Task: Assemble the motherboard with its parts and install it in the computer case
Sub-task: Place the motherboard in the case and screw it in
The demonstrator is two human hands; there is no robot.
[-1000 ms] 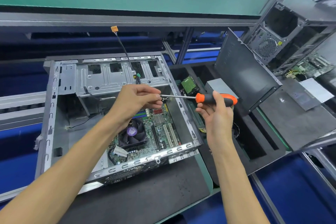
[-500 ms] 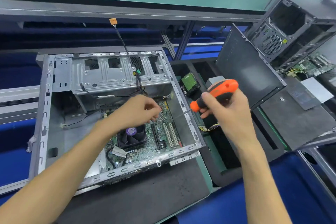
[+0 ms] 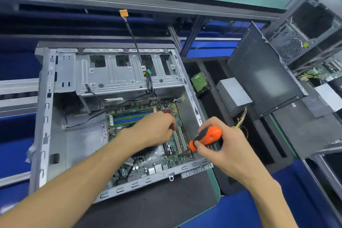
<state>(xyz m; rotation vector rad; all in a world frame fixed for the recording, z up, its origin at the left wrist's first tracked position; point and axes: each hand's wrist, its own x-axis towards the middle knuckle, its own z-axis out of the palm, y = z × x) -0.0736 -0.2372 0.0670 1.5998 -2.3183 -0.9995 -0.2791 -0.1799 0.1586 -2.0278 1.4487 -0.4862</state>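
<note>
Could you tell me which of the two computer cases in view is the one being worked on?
The case lying open on the mat, with both hands inside over its motherboard. The other case sits untouched at the upper right.

Left hand reaches forward, fingers curled downward; right hand has its fingers wrapped tight.

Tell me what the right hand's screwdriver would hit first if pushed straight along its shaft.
Probably the motherboard near its right edge: the right hand points the screwdriver down-left into the computer case. Its tip is hidden, so depth is uncertain.
</note>
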